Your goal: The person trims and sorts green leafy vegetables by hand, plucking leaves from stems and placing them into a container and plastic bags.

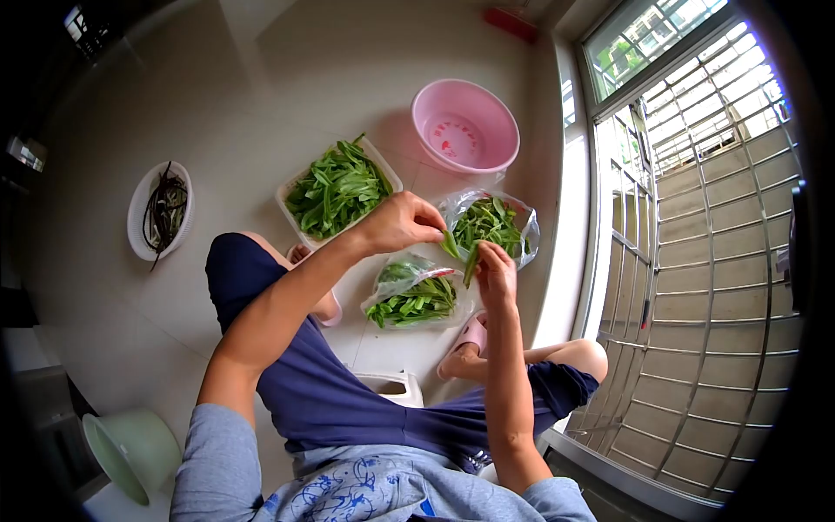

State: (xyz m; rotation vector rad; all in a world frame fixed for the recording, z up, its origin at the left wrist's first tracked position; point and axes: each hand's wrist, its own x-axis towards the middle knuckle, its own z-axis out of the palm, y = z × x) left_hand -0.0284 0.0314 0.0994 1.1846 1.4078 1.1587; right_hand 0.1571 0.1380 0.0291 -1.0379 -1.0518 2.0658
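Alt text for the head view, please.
A person's left hand and right hand pinch green leaf pieces near two plastic bags of greens on a floor. A basket of greens and a pink basin stand nearby.

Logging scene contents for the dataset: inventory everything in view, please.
Held green pieces: 2, green, one per hand
Square-cornered tray: 1, whitish, floor ahead, piled with leafy greens
Plastic bags: 2, clear, floor near the hands, both holding greens
Basin: 1, pink, beyond the bags
Oval basket: 1, white, floor at left, holding dark strips
Bucket: 1, pale green, lower left
Unclear object: 1, red, far top
Barred window: right side
Plastic item: 1, white, between the legs, partly hidden
Left-edge items: too dark to name
Sandals: 2, pink, on feet
Left hand, right hand: bare, center
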